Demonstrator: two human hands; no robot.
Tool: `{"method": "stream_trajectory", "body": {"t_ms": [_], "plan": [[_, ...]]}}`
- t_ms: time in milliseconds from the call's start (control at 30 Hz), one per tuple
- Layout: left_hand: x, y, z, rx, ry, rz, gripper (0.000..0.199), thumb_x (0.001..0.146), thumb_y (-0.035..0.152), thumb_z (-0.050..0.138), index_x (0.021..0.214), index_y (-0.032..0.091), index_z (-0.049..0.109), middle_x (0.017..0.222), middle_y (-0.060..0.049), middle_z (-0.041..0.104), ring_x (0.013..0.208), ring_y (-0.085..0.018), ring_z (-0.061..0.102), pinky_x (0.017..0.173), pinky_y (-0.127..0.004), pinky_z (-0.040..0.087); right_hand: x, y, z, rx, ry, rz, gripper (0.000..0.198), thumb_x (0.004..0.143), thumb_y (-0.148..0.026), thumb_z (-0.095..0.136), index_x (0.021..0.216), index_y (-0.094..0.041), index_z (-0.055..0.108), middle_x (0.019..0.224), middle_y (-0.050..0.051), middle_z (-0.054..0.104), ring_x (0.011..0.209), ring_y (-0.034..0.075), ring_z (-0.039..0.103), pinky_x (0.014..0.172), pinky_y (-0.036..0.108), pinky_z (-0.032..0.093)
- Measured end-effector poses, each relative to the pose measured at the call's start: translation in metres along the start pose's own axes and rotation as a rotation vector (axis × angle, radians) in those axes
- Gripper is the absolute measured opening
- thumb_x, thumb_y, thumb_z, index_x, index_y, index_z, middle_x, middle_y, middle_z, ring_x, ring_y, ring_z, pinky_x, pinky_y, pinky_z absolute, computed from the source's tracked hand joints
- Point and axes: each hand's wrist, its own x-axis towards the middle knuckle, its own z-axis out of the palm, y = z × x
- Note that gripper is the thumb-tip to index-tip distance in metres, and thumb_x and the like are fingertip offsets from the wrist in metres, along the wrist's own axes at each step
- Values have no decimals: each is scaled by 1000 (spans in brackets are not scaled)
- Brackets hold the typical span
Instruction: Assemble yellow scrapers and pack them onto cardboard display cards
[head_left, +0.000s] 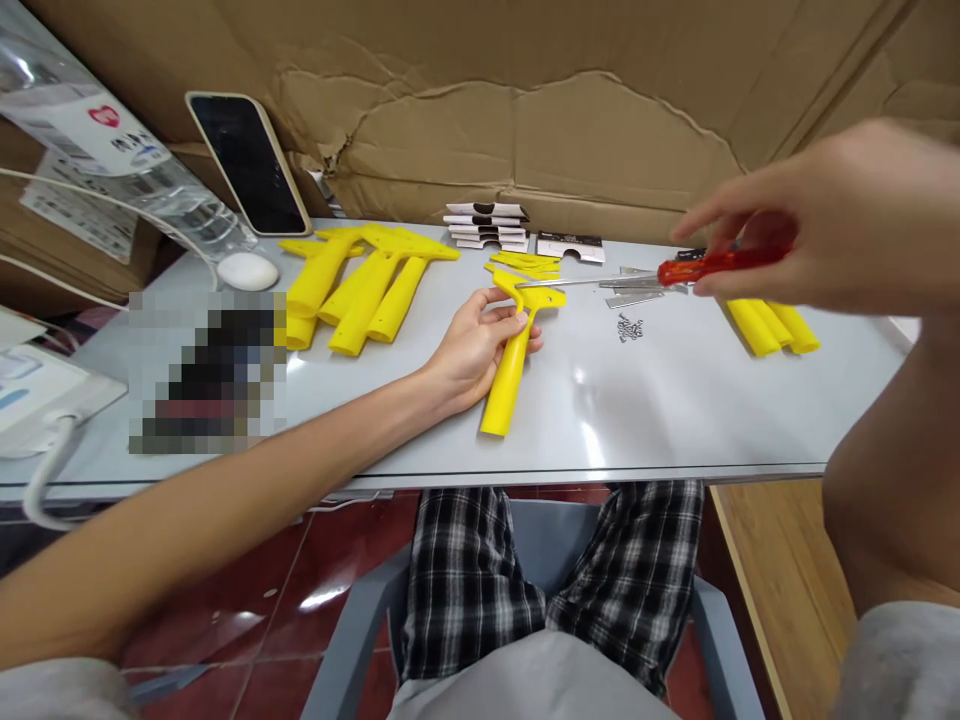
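My left hand (472,355) is closed around the neck of a yellow plastic scraper handle (510,385), its thumb on the front and its T-shaped head pointing away from me. In my right hand (847,225), somewhat blurred, is a screwdriver (720,266) with a clear red grip. The long metal shaft lies almost level, its tip at the scraper's head near the left side. Whether the tip sits in a screw is too small to tell. Just beyond the head lie thin yellow strips (529,262). To its right are flat metal blades (634,290) and a small heap of screws (630,327).
Several yellow scrapers (360,310) lie at the left, more yellow handles (769,325) at the right. Small blade packs (487,228) are stacked at the back before a cardboard wall (525,130). A phone (251,165) leans beside a water bottle (127,140). A pixelated patch covers something at left.
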Motion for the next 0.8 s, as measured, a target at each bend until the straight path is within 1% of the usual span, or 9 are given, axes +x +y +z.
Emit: {"method": "stream_trajectory", "body": {"t_ms": [33, 67, 100, 133, 300, 467, 533, 600, 800], "plan": [[1, 1, 1, 1, 4, 5, 32, 95, 0, 75, 114, 21, 61, 101, -1, 75, 81, -14, 80, 90, -35, 74, -9, -8, 5, 33, 7, -132, 85, 114, -59, 22, 100, -1, 83, 121, 4, 79, 79, -15, 66, 57, 5, 30], [1, 1, 1, -2, 2, 4, 29, 97, -1, 73, 114, 20, 61, 102, -2, 75, 82, -15, 80, 92, -37, 74, -19, -14, 11, 57, -2, -169, 39, 109, -46, 67, 115, -13, 87, 115, 1, 80, 71, -11, 62, 56, 9, 34], [2, 2, 2, -9, -6, -2, 28, 99, -1, 71, 114, 20, 60, 104, -2, 76, 84, -15, 81, 96, -40, 75, -29, -17, 19, 84, 28, -182, 23, 98, -31, 81, 117, -20, 88, 107, -2, 80, 69, -8, 59, 59, 12, 36], [2, 3, 2, -17, -19, -11, 28, 100, -1, 69, 115, 20, 60, 105, -3, 76, 86, -16, 83, 99, -43, 75, -38, -17, 29, 104, 76, -167, 22, 96, -25, 80, 116, -23, 89, 103, -3, 79, 69, -6, 55, 62, 15, 37], [8, 2, 0, -43, -91, -18, 34, 101, -1, 69, 124, 22, 57, 107, -4, 77, 92, -21, 87, 110, -52, 72, -59, -2, 104, 297, 200, 111, 34, 96, -29, 65, 120, -16, 85, 103, 5, 77, 80, 4, 55, 79, 21, 36], [16, -2, -5, -17, -156, 41, 74, 97, 1, 74, 159, 30, 45, 108, -2, 77, 97, -24, 87, 110, -60, 71, -44, -2, 175, 418, 292, 332, 45, 99, -34, 55, 123, -8, 82, 114, 15, 77, 90, 10, 57, 95, 28, 45], [19, -2, -7, -5, -189, 62, 92, 95, 2, 74, 172, 35, 36, 108, -1, 75, 98, -24, 86, 111, -60, 70, -39, -4, 187, 396, 291, 370, 45, 101, -34, 52, 123, -7, 81, 116, 16, 76, 92, 11, 56, 101, 30, 47], [22, -1, -10, 7, -237, 74, 99, 93, 3, 75, 176, 38, 35, 109, -1, 74, 97, -23, 86, 111, -60, 70, -37, -4, 193, 362, 268, 387, 44, 102, -36, 52, 121, -6, 79, 115, 17, 75, 92, 11, 55, 104, 31, 47], [27, -1, -14, 36, -290, 101, 72, 88, 9, 79, 156, 25, 59, 108, -2, 72, 99, -23, 84, 111, -55, 68, -38, -2, 192, 239, 180, 424, 53, 104, -50, 55, 123, -6, 77, 112, 19, 73, 96, 13, 56, 102, 30, 47]]}}
